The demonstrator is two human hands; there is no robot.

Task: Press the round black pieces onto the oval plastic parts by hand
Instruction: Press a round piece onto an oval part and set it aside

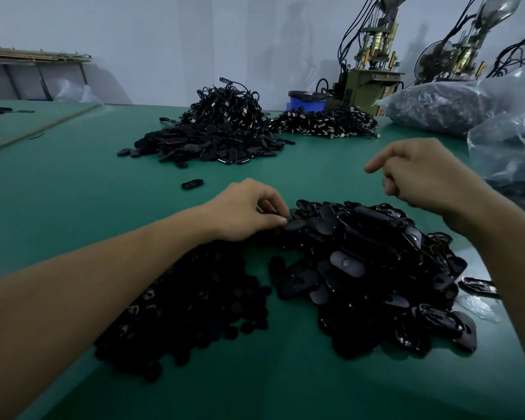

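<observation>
Left hand (pixel 246 212) pinching an oval part (pixel 294 224) at the edge of the heap of oval parts (pixel 376 268), right hand (pixel 422 174) curled above it, forefinger out, any hold unclear, round black pieces (pixel 194 304) piled beside, green table (pixel 73 183).

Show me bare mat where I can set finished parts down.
Widest bare green table mat lies left of the left hand, before the far heap of black parts and cables. Crowded right: pile of black oval plastic parts beside clear plastic bags.
</observation>
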